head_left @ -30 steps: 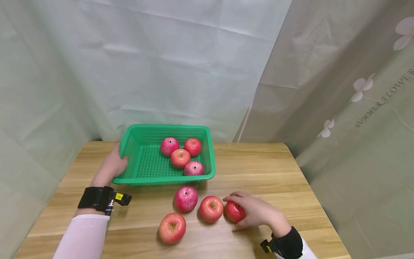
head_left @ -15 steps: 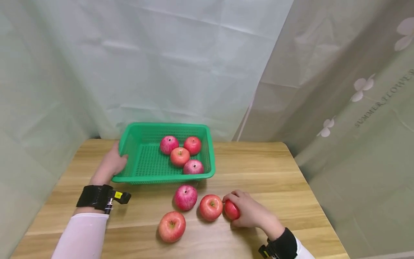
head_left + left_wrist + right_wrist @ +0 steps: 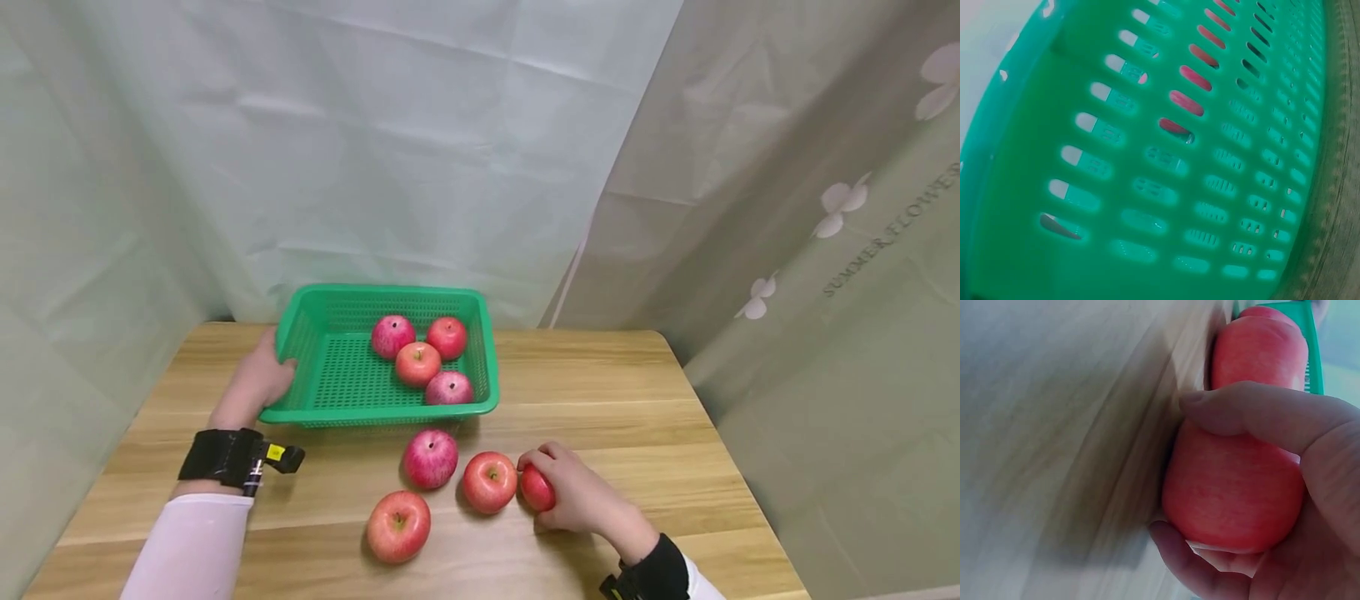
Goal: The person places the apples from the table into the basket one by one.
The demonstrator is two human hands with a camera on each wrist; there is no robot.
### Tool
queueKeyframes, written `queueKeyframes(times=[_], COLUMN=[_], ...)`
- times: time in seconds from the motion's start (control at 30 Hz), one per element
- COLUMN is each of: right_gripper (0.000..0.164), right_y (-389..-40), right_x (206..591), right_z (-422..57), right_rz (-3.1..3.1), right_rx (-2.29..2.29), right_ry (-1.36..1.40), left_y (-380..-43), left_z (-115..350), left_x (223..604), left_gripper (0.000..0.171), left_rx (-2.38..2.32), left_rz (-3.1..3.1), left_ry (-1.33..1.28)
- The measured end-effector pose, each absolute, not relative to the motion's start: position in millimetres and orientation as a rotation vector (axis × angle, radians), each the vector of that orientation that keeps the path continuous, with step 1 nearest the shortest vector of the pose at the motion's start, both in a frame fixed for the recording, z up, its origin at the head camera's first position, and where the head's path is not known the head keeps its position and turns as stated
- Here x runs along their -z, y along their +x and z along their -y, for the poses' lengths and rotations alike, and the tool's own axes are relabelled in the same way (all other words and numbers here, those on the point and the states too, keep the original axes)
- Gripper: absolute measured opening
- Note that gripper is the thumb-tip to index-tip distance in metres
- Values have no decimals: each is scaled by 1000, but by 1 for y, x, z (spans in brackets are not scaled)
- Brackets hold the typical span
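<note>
My right hand (image 3: 576,493) curls round a red apple (image 3: 537,487) on the table, at the right end of the loose apples. In the right wrist view the thumb lies across one side of this apple (image 3: 1232,487) and a finger wraps the other side. My left hand (image 3: 262,375) grips the left rim of a green plastic basket (image 3: 378,414), the thumb inside and the other fingers hidden behind the wall. Several apples sit in the basket's right half, among them an orange-red apple (image 3: 417,364). The left wrist view is filled by the slotted basket wall (image 3: 1129,212).
Left of the held apple lie a red apple (image 3: 489,482), a dark pink apple (image 3: 431,459) and, nearer the front, a larger apple (image 3: 399,527). The wooden table (image 3: 622,392) ends at a pale curtain (image 3: 420,150) behind and at both sides.
My right hand has closed more tightly round the red apple and shifted slightly left. The left hand, the basket and the other apples stay in place.
</note>
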State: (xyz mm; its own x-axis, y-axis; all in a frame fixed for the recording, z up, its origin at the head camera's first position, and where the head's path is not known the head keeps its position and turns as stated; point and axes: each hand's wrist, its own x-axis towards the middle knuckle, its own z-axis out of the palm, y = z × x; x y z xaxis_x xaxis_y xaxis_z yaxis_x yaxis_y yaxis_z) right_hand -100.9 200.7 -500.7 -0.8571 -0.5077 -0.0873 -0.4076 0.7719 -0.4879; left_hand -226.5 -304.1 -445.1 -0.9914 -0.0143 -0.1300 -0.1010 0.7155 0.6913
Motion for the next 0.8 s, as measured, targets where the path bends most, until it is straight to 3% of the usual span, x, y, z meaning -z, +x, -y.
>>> queueKeyframes(times=[0.8], right_gripper=[70], right_y=[-98], right_x=[495], right_z=[-206], right_rz=[-2727], right_rx=[708], right_ry=[-719], left_y=[-228], left_z=[303], left_x=[447], left_gripper=[65], left_rx=[-1196], left_rz=[-2771], left_ry=[-109])
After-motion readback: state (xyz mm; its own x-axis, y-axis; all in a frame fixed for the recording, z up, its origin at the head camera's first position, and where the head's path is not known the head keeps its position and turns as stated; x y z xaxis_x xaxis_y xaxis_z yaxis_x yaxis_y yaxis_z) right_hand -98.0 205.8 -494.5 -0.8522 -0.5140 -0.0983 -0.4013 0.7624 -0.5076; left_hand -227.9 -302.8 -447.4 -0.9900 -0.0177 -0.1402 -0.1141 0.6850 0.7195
